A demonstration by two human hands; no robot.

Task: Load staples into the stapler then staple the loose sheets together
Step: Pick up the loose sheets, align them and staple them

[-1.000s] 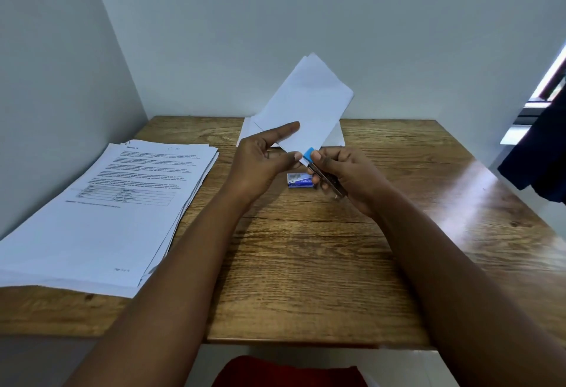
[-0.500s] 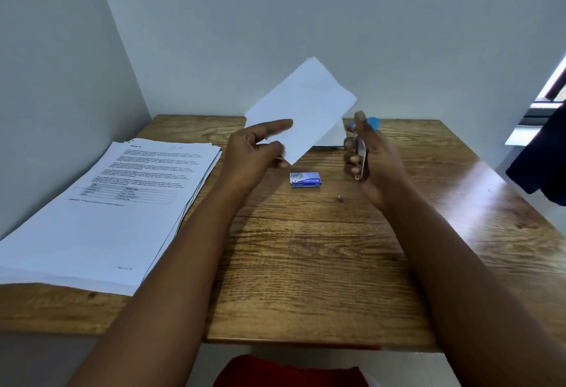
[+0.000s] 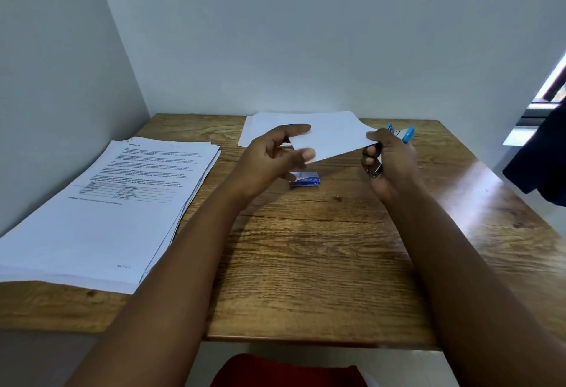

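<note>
Holding a small set of blank sheets (image 3: 330, 138) just above the counter (image 3: 321, 264), the person looks to be in the stapling part of the task. The left hand (image 3: 269, 163) pinches the near left corner of the sheets between thumb and forefinger, the other fingers loosely spread. The right hand (image 3: 390, 163) is wrapped around the blue stapler (image 3: 401, 134), fingers closed on its body, with its blue tip poking out past the knuckles; the thumb touches the right corner of the sheets. Whether the stapler's mouth is already over the paper cannot be told, as the hand hides it.

Judging by this, the next move calls for squaring the edges, sliding one corner fully into the mouth and pressing down firmly while the left hand keeps the pages from shifting.

A small blue box of staples (image 3: 305, 179) lies flat on the counter below the left hand, and a tiny speck, possibly a stray staple, lies near it. More blank paper (image 3: 263, 126) rests at the back edge, under the held sheets. A thick pile of printed pages (image 3: 116, 203) covers the left side. The counter is wood-grained and fits into a corner of plain pale walls (image 3: 306, 34); a window edge shows at far right.
</note>
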